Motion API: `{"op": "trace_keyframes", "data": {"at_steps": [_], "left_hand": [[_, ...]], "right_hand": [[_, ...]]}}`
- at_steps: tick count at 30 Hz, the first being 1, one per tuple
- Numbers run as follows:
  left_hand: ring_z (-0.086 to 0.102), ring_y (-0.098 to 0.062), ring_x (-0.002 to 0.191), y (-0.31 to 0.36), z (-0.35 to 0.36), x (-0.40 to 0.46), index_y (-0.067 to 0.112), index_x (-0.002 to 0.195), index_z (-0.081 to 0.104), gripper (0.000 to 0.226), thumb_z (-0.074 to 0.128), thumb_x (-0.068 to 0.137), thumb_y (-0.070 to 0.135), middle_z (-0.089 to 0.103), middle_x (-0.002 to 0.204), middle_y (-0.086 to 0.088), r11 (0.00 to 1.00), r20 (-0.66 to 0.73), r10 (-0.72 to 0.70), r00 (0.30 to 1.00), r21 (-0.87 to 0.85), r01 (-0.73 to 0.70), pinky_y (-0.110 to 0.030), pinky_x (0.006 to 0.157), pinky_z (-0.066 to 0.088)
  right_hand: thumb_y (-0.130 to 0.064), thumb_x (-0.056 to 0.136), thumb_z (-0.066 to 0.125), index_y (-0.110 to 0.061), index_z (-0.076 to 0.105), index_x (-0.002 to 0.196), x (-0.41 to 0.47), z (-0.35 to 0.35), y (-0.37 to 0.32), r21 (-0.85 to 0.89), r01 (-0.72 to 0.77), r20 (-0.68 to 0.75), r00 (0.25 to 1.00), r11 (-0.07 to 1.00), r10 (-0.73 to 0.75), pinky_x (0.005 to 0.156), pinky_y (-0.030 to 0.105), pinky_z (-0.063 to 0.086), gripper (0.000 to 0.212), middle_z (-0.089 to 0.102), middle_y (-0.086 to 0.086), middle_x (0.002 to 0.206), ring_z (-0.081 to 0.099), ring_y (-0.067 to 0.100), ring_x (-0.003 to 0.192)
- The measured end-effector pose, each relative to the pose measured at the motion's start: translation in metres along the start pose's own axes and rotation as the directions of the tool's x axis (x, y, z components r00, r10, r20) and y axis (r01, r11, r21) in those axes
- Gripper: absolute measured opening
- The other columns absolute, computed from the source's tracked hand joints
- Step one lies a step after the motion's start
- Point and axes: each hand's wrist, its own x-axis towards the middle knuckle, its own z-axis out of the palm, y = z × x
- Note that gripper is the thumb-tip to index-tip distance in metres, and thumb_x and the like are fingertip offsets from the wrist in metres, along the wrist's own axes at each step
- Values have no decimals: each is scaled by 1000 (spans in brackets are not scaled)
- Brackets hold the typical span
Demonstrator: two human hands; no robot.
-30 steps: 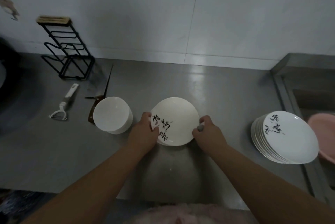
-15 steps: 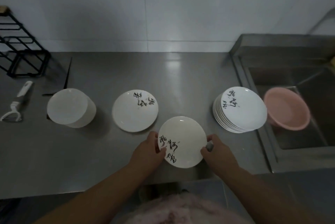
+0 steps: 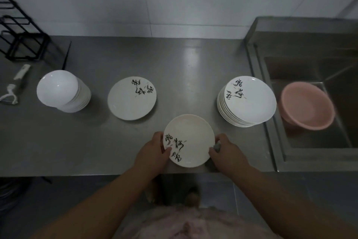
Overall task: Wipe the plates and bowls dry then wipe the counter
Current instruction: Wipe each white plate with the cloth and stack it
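Note:
I hold a white plate (image 3: 190,138) with black brush lettering near the steel counter's (image 3: 186,64) front edge. My left hand (image 3: 153,150) grips its left rim, thumb on the lettering. My right hand (image 3: 227,150) grips the right rim, with a small grey scrap, perhaps a cloth (image 3: 217,146), pinched under the fingers. One plate (image 3: 131,98) of the same kind lies alone on the counter, a stack of plates (image 3: 247,101) stands to the right, and a stack of white bowls (image 3: 62,90) sits upside down to the left.
A pink basin (image 3: 308,105) sits in the sink (image 3: 317,76) at the right. A black wire rack (image 3: 21,41) stands at the back left, with a white peeler (image 3: 14,85) in front of it and a knife (image 3: 65,58) behind the bowls.
The plate and both hands came toward the counter's front edge. The view swung right and down, bringing the single plate, the sink and the basin into sight.

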Motion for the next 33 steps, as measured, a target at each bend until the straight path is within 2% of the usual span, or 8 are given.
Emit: {"op": "trace_keyframes", "data": {"at_steps": [5, 10, 15, 19, 23, 27, 29, 33], "left_hand": [[58, -19, 115, -9, 5, -6, 28, 139, 47, 56, 63, 90, 51, 61, 128, 4, 979, -111, 143, 983, 160, -124, -35, 95, 47], [20, -16, 153, -24, 13, -12, 31, 161, 20, 82, 44, 92, 68, 21, 168, 7, 911, -89, 225, 970, 373, -177, -40, 121, 19], [5, -14, 157, -24, 19, -17, 28, 164, 9, 82, 32, 97, 69, 6, 170, 8, 887, -34, 252, 967, 408, -216, -43, 126, 9], [-2, -14, 157, -26, 21, -17, 28, 164, 1, 82, 29, 98, 68, -1, 171, 8, 874, -9, 230, 973, 441, -203, -43, 127, 4], [-12, -13, 156, -30, 25, -15, 28, 163, -7, 83, 27, 99, 68, -11, 170, 9, 878, 35, 217, 976, 429, -210, -45, 127, -3], [-18, -14, 155, -33, 31, -13, 27, 162, -13, 81, 19, 99, 68, -18, 169, 10, 890, 56, 209, 976, 403, -213, -46, 125, -11], [-21, -14, 154, -34, 31, -12, 28, 159, -17, 82, 11, 95, 70, -22, 167, 10, 880, 67, 209, 976, 422, -218, -47, 125, -11], [-20, -14, 155, -35, 31, -11, 29, 159, -18, 83, 19, 96, 69, -21, 167, 11, 886, 66, 209, 976, 409, -218, -47, 125, -11]], "right_hand": [[-42, 94, 62, -23, 58, 120, 2, -16, 1, -139, 15, 4, 1000, 990, -15, 81, 34, 49, 32, 71, 8, 110, 65, 30, 103], [-52, 101, 46, -26, 44, 153, -5, -30, -21, -224, 241, -113, 956, 944, -271, 105, 38, 44, 58, 59, 7, 143, 55, 29, 129], [-72, 89, 1, -15, 26, 162, 7, 7, -31, -503, 550, 300, 835, 667, -462, 128, 48, 1, 96, 15, 13, 171, 5, 33, 158], [-84, 80, -17, -11, 2, 164, 25, 31, -33, -499, 645, 387, 763, 579, -517, 129, 49, -1, 113, -11, 11, 172, -14, 28, 158], [-76, 93, 7, -16, -7, 164, 44, 43, -28, -584, 588, 293, 795, 559, -531, 128, 52, -4, 94, -19, 7, 170, -22, 27, 156], [-77, 90, 3, -14, -8, 164, 38, 67, -41, -508, 546, 258, 834, 666, -487, 126, 49, -14, 98, -20, 10, 170, -25, 30, 155], [-78, 91, 3, -15, -7, 164, 24, 69, -41, -458, 639, 359, 769, 617, -529, 126, 49, -12, 97, -21, 9, 170, -27, 27, 154], [-80, 96, 18, -21, 4, 166, 18, 42, -5, -433, 824, 547, 562, 365, -620, 128, 46, -5, 92, -12, 2, 172, -18, 24, 157]]}}
